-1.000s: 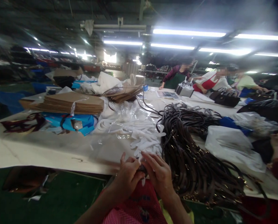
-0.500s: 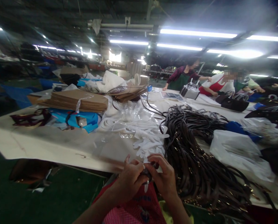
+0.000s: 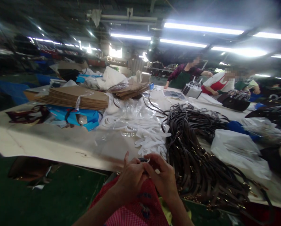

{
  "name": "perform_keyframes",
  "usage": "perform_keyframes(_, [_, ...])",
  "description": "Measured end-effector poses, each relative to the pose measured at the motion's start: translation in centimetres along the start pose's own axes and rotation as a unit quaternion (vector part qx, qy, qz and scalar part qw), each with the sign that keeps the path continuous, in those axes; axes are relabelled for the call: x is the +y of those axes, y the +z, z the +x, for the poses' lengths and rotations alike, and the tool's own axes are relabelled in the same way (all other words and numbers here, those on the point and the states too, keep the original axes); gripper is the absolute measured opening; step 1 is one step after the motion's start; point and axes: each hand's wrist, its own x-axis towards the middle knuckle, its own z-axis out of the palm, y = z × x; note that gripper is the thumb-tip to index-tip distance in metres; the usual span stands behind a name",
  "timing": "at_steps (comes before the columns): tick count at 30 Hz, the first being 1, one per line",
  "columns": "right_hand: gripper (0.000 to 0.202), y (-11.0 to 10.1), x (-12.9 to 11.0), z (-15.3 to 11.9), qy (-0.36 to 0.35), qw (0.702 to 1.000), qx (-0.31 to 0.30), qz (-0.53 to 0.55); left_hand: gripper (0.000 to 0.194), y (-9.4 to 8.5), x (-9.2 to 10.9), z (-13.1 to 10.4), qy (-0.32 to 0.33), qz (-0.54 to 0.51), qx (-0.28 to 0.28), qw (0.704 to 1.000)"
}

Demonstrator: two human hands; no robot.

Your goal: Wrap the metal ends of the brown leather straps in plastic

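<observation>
My left hand (image 3: pixel 134 175) and my right hand (image 3: pixel 162 174) meet just in front of the table's near edge. Between their fingertips is a small dark piece (image 3: pixel 143 159), perhaps part of a strap; most of it is hidden by the fingers. The left fingers are closed around it, with one finger sticking up. My right thumb and fingers pinch a bit of white strip (image 3: pixel 148 160) against it. Just beyond lies a pile of white strips (image 3: pixel 150 141). To the right of my hands is a large heap of dark straps with gold-coloured metal fittings (image 3: pixel 192 157).
Brown cardboard sheets (image 3: pixel 76 98) are stacked at left on a blue package (image 3: pixel 72 116). Clear plastic (image 3: pixel 133 108) lies mid-table, and a white plastic bag (image 3: pixel 239 150) at right. Across the table (image 3: pixel 48 141), co-workers (image 3: pixel 183 75) stand near dark handbags (image 3: pixel 234 102).
My hands have drawn closer together and turned, so the dark piece is now mostly covered. The white end that hung below the fingers no longer shows. The view has shifted slightly.
</observation>
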Motion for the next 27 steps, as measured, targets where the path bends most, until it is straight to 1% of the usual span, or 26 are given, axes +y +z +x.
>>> perform_keyframes(3, [0.021,-0.1,0.4,0.2,0.007,0.999,-0.037,0.032,0.012,-0.1,-0.4,-0.2,-0.01,-0.014,-0.007,1.0])
perform_keyframes(6, [0.029,-0.1,0.6,0.3,0.017,0.994,-0.062,0.093,0.01,-0.2,-0.7,-0.3,-0.023,-0.013,-0.005,1.0])
perform_keyframes(9, [0.031,-0.1,0.7,0.2,0.029,0.99,-0.069,0.117,0.006,-0.4,-0.8,-0.4,-0.032,-0.005,-0.005,0.999])
perform_keyframes(12, [0.032,0.0,0.7,0.2,0.034,0.989,-0.077,0.123,0.007,-0.5,-0.8,-0.5,-0.036,-0.007,-0.003,0.999])
perform_keyframes(15, [0.025,0.0,0.9,0.3,0.055,0.986,-0.07,0.138,0.013,-0.6,-1.0,-0.6,-0.029,-0.024,-0.022,0.999])
perform_keyframes(17, [0.025,0.0,0.9,0.4,0.058,0.987,-0.069,0.129,0.016,-0.6,-1.1,-0.6,-0.031,-0.037,-0.037,0.998])
perform_keyframes(20, [0.021,0.1,0.9,0.4,0.032,0.991,-0.082,0.099,0.02,-0.7,-1.1,-0.5,-0.046,-0.041,-0.046,0.997])
perform_keyframes(23, [0.018,0.4,0.7,0.4,0.006,0.995,-0.075,0.064,0.021,-0.7,-1.1,-0.4,-0.057,-0.041,-0.055,0.996])
perform_keyframes(25, [0.018,0.7,0.7,0.4,-0.028,0.998,-0.047,0.019,0.019,-0.6,-1.1,-0.4,-0.061,-0.043,-0.06,0.995])
perform_keyframes(27, [0.014,0.8,0.7,0.4,-0.076,0.997,-0.003,-0.022,0.014,-0.5,-1.2,-0.5,-0.06,-0.057,-0.06,0.995])
